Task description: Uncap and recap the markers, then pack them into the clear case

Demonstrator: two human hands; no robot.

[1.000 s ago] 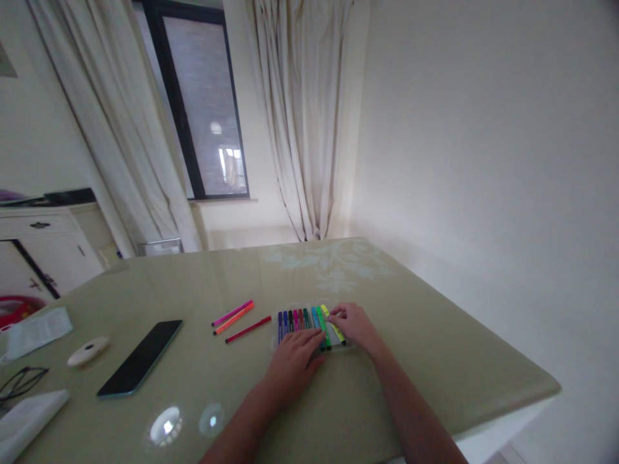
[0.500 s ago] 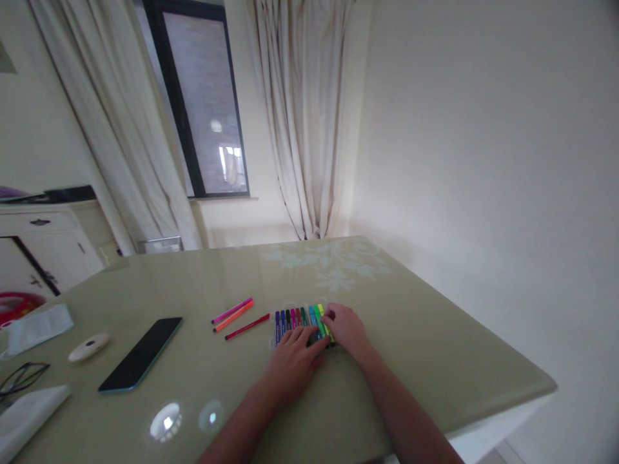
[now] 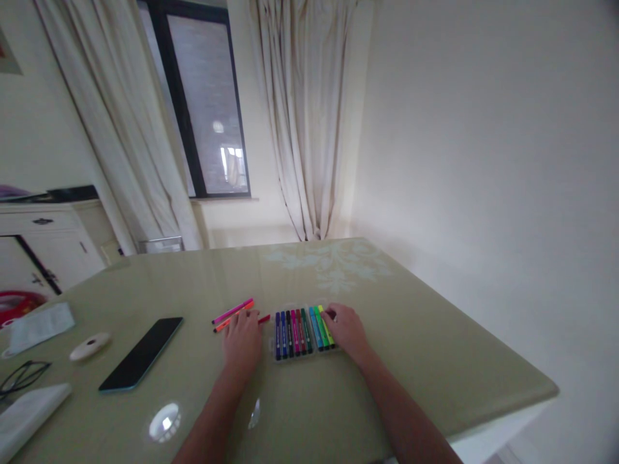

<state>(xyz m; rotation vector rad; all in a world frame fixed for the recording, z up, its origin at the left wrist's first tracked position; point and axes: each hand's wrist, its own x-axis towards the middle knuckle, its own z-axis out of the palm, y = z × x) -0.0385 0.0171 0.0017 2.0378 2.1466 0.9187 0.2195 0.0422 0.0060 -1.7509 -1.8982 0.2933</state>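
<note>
A clear marker case point(image 3: 300, 352) lies on the green table point(image 3: 435, 348) with several coloured markers point(image 3: 300, 330) lined up in it. My right hand point(image 3: 347, 332) rests on the case's right edge, fingers curled against the yellow marker. My left hand point(image 3: 242, 343) lies on the table left of the case, fingers stretched over a red marker point(image 3: 264, 319), which it mostly covers. A pink marker point(image 3: 233, 310) and an orange marker point(image 3: 231, 319) lie loose just beyond the left fingertips.
A dark phone point(image 3: 141, 353) lies left of the markers. Further left are a white oval object point(image 3: 89, 346), a folded paper point(image 3: 41, 325), glasses point(image 3: 22, 377) and a white object point(image 3: 29, 415). The table's edge point(image 3: 503, 412) runs close on the right.
My left hand has left the marker case and moved left onto the loose red marker. The right hand has stayed at the case's right edge, and the markers now lie straight in the case.
</note>
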